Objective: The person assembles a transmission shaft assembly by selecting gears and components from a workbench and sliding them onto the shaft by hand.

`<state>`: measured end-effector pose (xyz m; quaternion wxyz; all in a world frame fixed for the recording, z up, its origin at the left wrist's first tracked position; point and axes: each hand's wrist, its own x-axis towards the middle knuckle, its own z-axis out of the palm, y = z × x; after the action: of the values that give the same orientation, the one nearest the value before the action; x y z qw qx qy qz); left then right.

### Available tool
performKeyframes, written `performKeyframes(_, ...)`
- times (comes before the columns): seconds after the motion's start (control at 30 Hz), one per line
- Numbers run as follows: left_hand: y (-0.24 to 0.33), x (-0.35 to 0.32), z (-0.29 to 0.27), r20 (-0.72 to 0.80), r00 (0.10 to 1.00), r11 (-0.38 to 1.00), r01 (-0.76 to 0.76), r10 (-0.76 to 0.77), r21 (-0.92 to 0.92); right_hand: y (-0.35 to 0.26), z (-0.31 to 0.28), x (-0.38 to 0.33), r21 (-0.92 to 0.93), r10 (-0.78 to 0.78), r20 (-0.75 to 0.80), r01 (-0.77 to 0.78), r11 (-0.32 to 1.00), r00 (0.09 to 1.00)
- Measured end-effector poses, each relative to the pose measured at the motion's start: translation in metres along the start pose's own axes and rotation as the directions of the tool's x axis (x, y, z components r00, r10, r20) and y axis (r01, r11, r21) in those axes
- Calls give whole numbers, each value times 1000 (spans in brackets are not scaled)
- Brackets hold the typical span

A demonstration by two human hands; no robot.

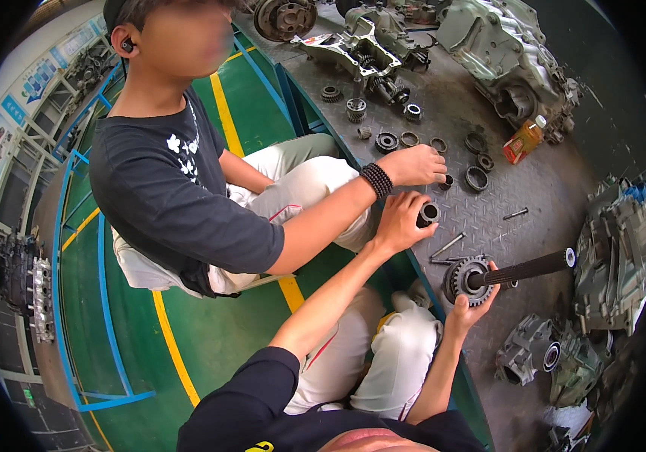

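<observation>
My left hand [397,224] is wrapped round a short hollow metal sleeve [429,214] just over the table's near edge. Its open end faces up and to the right. My right hand [465,315] grips a gear shaft from below, at the toothed gear [459,282]. From that gear the long dark splined shaft [528,267] points to the right, tilted over the metal table. Two thin metal pins [450,245] lie between my hands. Just beyond my left hand, a co-worker's hand [413,166] is at a small dark ring [447,181].
Several gears and bearing rings [477,179] lie on the patterned metal table [504,197]. An opened gearbox housing [372,47], a large casing [489,45] and a drink bottle [525,139] stand farther back. More castings [615,256] line the right side. A seated co-worker [180,173] is at my left.
</observation>
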<state>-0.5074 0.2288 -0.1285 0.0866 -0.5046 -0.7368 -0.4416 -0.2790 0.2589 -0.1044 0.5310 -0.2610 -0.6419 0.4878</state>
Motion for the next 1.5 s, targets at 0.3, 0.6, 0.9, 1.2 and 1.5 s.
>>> performKeyframes(0.3,30,12,20,91,995,995,-41,33,88,2,-11,-8,-12,-1,-22,1,1000,1000)
performKeyframes(0.6,29,18,-10,67,997,999,-37,34,30,4,3,7,127,34,-7,-33,991,999)
performKeyframes(0.9,30,-100,-76,5,979,976,202,-203,-86,1,-5,-2,63,13,-7,-13,998,1000)
performKeyframes(1.2,49,11,-194,-381,897,876,12,-222,-482,2,-8,1,79,-13,34,10,997,999)
performKeyframes(1.5,-139,255,-222,-283,728,608,226,-625,-761,2,-8,5,-29,-17,47,18,999,999)
